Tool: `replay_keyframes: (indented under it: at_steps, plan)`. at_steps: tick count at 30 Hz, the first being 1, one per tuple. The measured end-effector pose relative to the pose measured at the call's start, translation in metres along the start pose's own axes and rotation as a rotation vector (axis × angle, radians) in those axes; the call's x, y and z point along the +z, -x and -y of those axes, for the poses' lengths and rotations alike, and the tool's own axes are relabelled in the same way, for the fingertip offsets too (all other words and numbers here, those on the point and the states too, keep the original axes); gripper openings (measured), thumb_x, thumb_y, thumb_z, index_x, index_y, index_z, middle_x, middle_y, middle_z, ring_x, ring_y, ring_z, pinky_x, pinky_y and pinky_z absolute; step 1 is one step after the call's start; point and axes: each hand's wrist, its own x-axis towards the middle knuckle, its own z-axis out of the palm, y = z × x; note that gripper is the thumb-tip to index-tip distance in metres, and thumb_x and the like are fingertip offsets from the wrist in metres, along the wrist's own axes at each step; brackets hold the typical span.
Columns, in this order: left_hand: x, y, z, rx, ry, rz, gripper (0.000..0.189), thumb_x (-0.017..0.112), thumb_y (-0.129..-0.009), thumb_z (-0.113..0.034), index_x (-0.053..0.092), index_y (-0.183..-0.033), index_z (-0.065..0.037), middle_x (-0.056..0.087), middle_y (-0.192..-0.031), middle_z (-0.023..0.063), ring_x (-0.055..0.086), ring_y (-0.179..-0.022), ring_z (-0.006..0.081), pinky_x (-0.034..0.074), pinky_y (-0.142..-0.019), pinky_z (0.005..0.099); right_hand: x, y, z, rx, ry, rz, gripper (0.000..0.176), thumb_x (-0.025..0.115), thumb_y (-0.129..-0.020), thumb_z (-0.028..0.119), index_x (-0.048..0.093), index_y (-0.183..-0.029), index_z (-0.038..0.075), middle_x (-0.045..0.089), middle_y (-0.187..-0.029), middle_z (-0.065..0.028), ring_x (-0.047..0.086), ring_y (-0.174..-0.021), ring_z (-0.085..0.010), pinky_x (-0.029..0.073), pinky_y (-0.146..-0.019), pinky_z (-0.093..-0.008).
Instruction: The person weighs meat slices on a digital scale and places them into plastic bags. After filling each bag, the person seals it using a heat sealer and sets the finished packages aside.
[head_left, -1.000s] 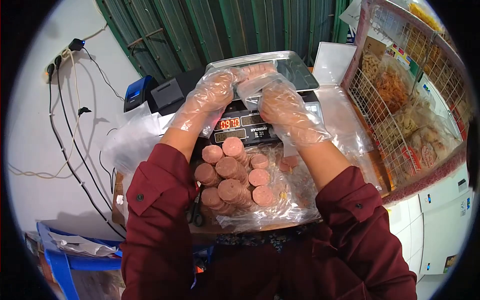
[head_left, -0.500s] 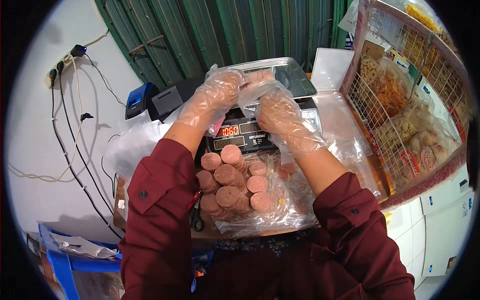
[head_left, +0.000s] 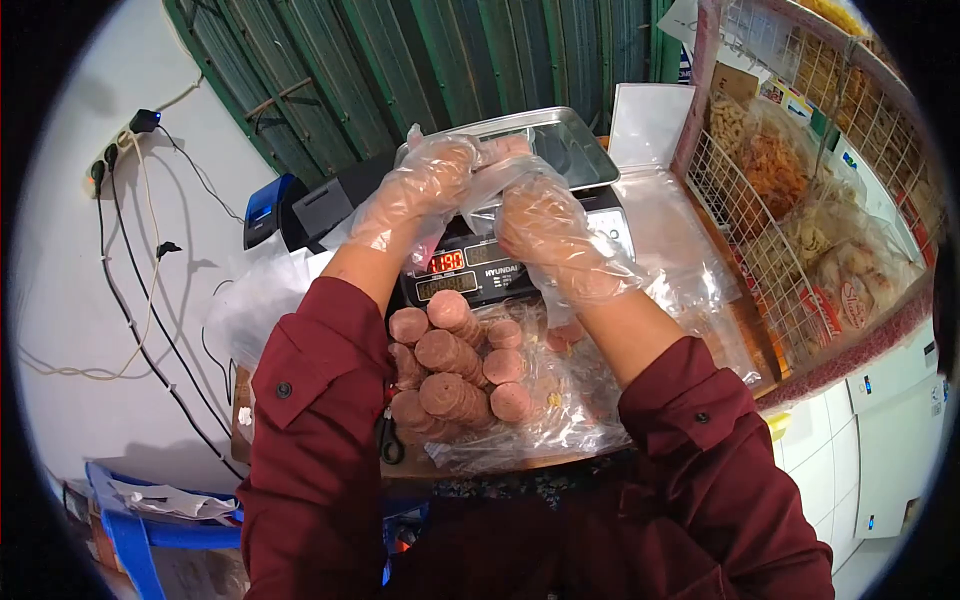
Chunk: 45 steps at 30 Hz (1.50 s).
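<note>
Both my hands wear clear plastic gloves and meet over the metal tray (head_left: 575,150) of a digital scale (head_left: 478,270). My left hand (head_left: 440,168) has its fingers curled at the left side of a clear plastic bag (head_left: 484,190). My right hand (head_left: 540,215) grips the same bag from the right, its fingers partly hidden. Just beyond the hands, pink round meat slices (head_left: 508,148) show at the bag. In front of the scale, several stacks of round meat slices (head_left: 450,350) stand on a clear plastic sheet (head_left: 590,410).
Black scissors (head_left: 391,447) lie left of the stacks. A blue-and-black device (head_left: 275,210) stands back left. Flat clear bags (head_left: 660,230) lie at right, beside a wire rack (head_left: 745,200) of bagged food. Green corrugated shutters (head_left: 420,60) rise behind; a blue chair (head_left: 125,520) is lower left.
The scale's red reading has risen from about 1060 to about 1190. My hands stay at the bag over the tray, and the whole view has shifted slightly.
</note>
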Motion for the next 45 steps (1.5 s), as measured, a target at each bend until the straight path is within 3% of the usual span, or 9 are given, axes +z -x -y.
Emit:
replay_keyframes:
  at_steps: [4,12,15,21,23,28,34,38,45]
  plan:
    - [-0.018,0.003,-0.016,0.017,0.037,0.027,0.035,0.057,-0.096,-0.040,0.068,-0.125,-0.023,0.065,-0.124,0.0032,0.060,-0.121,0.0286,0.025,-0.108,0.0735,-0.006,-0.002,0.010,0.160,-0.104,-0.045,0.025,0.070,-0.072,0.013,0.069,-0.093,-0.001,0.069,-0.088,-0.0208,0.068,-0.084,-0.0361,0.054,-0.078,-0.0455]
    - [-0.008,0.003,-0.022,0.083,0.696,-0.070,0.038,0.055,-0.099,-0.040,0.070,-0.122,-0.014,0.068,-0.124,0.0104,0.064,-0.113,0.0325,0.048,-0.100,0.0308,0.004,0.000,0.006,0.081,-0.012,-0.096,0.025,0.070,-0.074,0.014,0.070,-0.095,0.000,0.069,-0.089,-0.0200,0.067,-0.085,-0.0356,0.054,-0.076,-0.0464]
    - [-0.004,-0.004,-0.011,0.091,0.200,-0.025,0.039,0.056,-0.098,-0.040,0.069,-0.125,-0.014,0.067,-0.126,0.0119,0.064,-0.113,0.0304,0.048,-0.101,0.0347,-0.022,-0.005,0.014,0.078,-0.159,-0.111,0.020,0.068,-0.076,0.013,0.070,-0.092,-0.001,0.069,-0.088,-0.0192,0.067,-0.085,-0.0355,0.053,-0.078,-0.0479]
    - [-0.041,0.020,-0.044,-0.034,0.462,0.040,0.046,0.056,-0.097,-0.049,0.068,-0.127,-0.016,0.067,-0.126,0.0123,0.063,-0.115,0.0285,0.047,-0.100,0.0345,-0.086,0.027,0.048,0.183,-0.388,0.229,0.020,0.061,-0.083,0.003,0.071,-0.100,0.003,0.071,-0.094,-0.0193,0.069,-0.091,-0.0373,0.056,-0.080,-0.0435]
    - [-0.035,0.018,-0.044,-0.035,0.466,0.022,0.048,0.055,-0.097,-0.052,0.068,-0.127,-0.017,0.068,-0.126,0.0118,0.064,-0.115,0.0284,0.048,-0.100,0.0345,-0.080,0.043,0.047,0.261,-0.775,0.758,0.031,0.061,-0.082,0.002,0.071,-0.111,0.007,0.072,-0.103,-0.0179,0.069,-0.098,-0.0346,0.055,-0.086,-0.0395]
    - [-0.041,0.020,-0.046,-0.064,0.593,0.055,0.052,0.054,-0.095,-0.057,0.069,-0.127,-0.019,0.068,-0.125,0.0110,0.065,-0.113,0.0275,0.048,-0.098,0.0343,-0.055,0.075,0.050,0.155,-0.717,0.722,0.033,0.061,-0.078,0.004,0.073,-0.109,0.006,0.069,-0.110,-0.0211,0.064,-0.108,-0.0369,0.050,-0.095,-0.0425]
    - [-0.040,0.017,-0.040,-0.058,0.487,0.051,0.050,0.057,-0.094,-0.056,0.069,-0.127,-0.020,0.069,-0.125,0.0109,0.066,-0.111,0.0269,0.049,-0.098,0.0337,-0.065,0.067,0.048,0.161,-0.832,0.633,0.020,0.062,-0.083,0.006,0.072,-0.100,0.004,0.072,-0.100,-0.0165,0.070,-0.085,-0.0305,0.056,-0.076,-0.0382]
    - [-0.009,0.012,-0.026,0.002,0.580,-0.042,0.046,0.059,-0.095,-0.051,0.069,-0.127,-0.019,0.068,-0.126,0.0105,0.066,-0.111,0.0260,0.049,-0.098,0.0335,-0.066,0.052,0.035,0.750,-1.289,-0.071,0.009,0.066,-0.092,0.011,0.072,-0.093,0.005,0.068,-0.076,-0.0033,0.062,-0.065,-0.0076,0.050,-0.049,-0.0260]
    - [-0.025,0.014,-0.035,0.033,0.555,-0.071,0.042,0.058,-0.096,-0.047,0.068,-0.126,-0.020,0.067,-0.129,0.0079,0.065,-0.115,0.0264,0.048,-0.099,0.0339,-0.053,0.008,0.016,0.380,-0.319,-0.412,0.015,0.069,-0.089,0.017,0.064,-0.088,0.003,0.066,-0.078,-0.0211,0.066,-0.071,-0.0391,0.052,-0.063,-0.0443]
